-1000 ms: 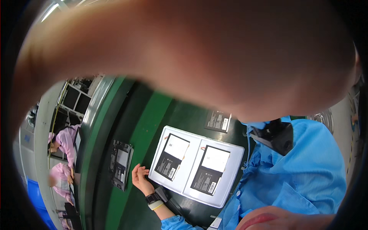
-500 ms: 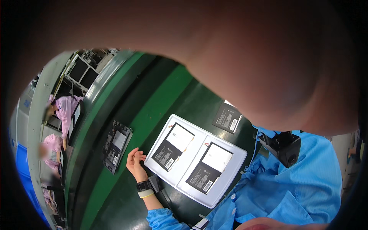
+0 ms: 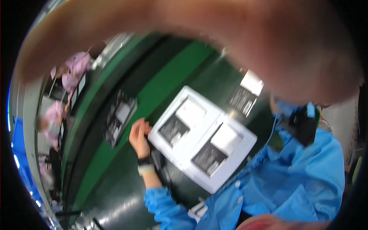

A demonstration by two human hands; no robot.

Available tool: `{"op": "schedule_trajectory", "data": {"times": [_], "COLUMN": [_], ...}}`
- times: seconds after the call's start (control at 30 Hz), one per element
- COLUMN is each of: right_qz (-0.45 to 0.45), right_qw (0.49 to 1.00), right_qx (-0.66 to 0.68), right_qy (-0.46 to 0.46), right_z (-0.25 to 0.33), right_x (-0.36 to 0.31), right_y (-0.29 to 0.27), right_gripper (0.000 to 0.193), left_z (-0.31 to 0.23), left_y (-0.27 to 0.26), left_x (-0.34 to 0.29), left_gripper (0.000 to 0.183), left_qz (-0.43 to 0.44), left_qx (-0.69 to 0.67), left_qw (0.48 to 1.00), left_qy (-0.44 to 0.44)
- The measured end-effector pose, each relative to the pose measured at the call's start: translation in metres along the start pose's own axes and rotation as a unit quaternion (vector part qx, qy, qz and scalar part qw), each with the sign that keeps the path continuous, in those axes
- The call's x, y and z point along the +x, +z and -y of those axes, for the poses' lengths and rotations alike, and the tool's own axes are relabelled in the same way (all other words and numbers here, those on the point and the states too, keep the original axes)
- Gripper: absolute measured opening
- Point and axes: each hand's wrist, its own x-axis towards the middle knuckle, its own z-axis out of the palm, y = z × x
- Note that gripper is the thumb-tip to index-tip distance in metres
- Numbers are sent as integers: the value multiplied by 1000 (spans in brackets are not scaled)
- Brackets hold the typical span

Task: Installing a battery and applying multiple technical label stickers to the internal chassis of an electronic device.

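Note:
My left hand [image 3: 139, 135], with a dark watch and a pale band at its wrist, rests beside the left edge of a white two-compartment tray [image 3: 202, 138]. Its fingers are loosely bent and apart from the thumb, holding nothing. In each compartment lies a flat black-and-white battery pack: one on the left [image 3: 173, 129], one on the right [image 3: 209, 158]. Very near the lens, a large blurred hand, apparently my right hand [image 3: 283, 50], spans the top of the view. Its fingertips and anything in its grasp cannot be made out.
Another black-and-white battery pack [image 3: 242, 100] lies on the green table beyond the tray. An opened flat electronic device [image 3: 119, 118] lies left of my left hand. A black box-shaped device [image 3: 301, 124] hangs by my blue coat. People in pink [image 3: 55, 119] work at the far left.
The view has shifted and blurred, so the tray and batteries sit higher and farther right. The big hand near the lens has moved up, uncovering more of the far battery pack.

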Motion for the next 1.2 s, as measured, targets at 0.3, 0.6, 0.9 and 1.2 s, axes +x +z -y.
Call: {"op": "schedule_trajectory", "data": {"times": [0.3, 0.6, 0.9, 1.2], "right_qz": [62, 50, 54, 109], "right_qw": [957, 870, 891, 887], "right_qx": [-257, -445, -412, -400], "right_qy": [120, 206, 184, 205], "right_z": [-49, -156, -161, -138], "right_x": [-48, -161, -170, -159], "right_y": [55, 29, 31, 59], "right_gripper": [37, 39, 34, 55], "left_z": [14, 15, 12, -17], "left_y": [-6, -5, -2, 14], "left_x": [-1, 6, 9, 4], "left_gripper": [25, 25, 22, 26], "left_qz": [16, 11, 1, 99], "left_qx": [-36, 3, 10, 203], "left_qw": [999, 1000, 1000, 973], "left_qy": [9, 0, -6, 44]}}
